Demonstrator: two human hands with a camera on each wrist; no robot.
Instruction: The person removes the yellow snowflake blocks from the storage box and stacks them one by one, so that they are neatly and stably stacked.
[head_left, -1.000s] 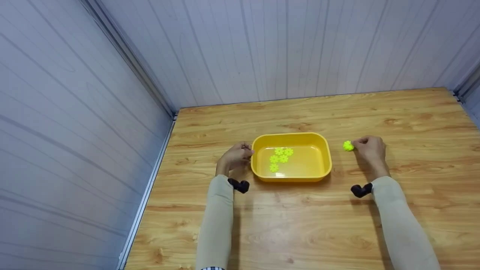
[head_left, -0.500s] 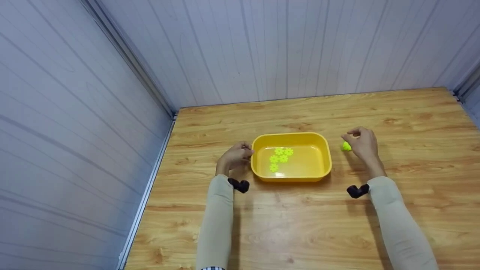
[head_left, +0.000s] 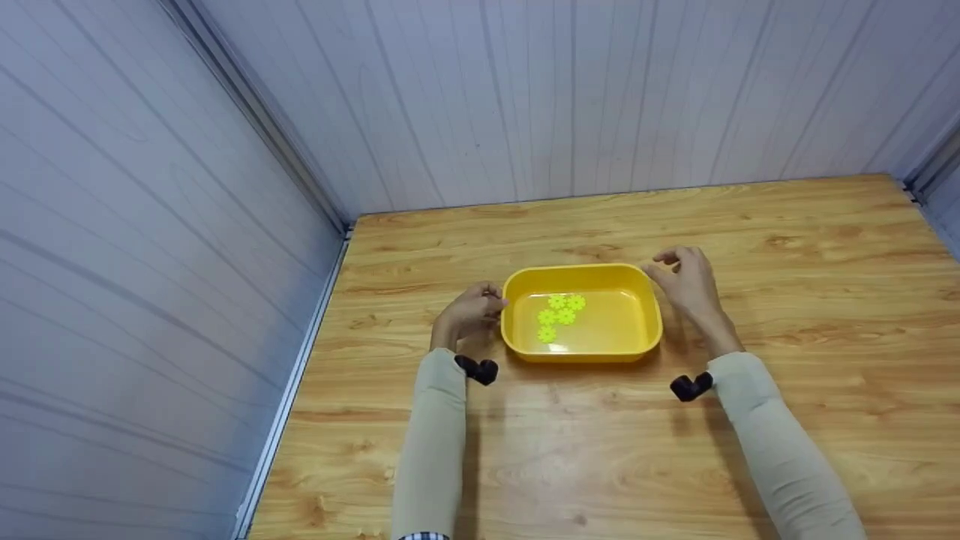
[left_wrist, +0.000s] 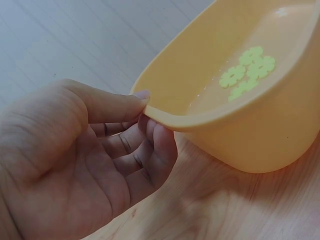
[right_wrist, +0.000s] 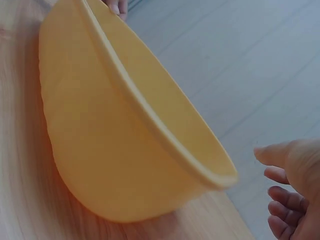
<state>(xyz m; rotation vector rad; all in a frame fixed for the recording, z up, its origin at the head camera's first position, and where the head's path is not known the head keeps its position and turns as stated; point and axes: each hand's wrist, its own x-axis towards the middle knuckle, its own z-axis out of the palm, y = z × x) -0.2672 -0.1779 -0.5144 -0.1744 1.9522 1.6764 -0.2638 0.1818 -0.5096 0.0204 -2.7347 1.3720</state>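
Note:
A yellow plastic basin (head_left: pixel 615 322) stands on the wooden table. Several flat, neon-yellow flower-shaped discs (head_left: pixel 566 317) lie grouped on the left part of its floor, some of them also visible in the left wrist view. My left hand (head_left: pixel 471 310) pinches the basin's left rim, thumb over the inside edge and curled fingers outside. Near the far right corner of the basin is my right hand (head_left: pixel 688 285), fingers loosely bent and parted; the right wrist view shows nothing between thumb and fingers. The neon-yellow piece seen earlier on the right is hidden now.
Grey-white panel walls (head_left: pixel 525 97) close off the back and left of the wooden table (head_left: pixel 570 450). A black wrist mount (head_left: pixel 477 370) sits on the left sleeve, and a matching black mount (head_left: pixel 691 387) on the right one.
My right hand has let go of the neon-yellow piece and moved left to the basin's far right corner, now covering the spot where the piece lay. The left hand and the basin have stayed put.

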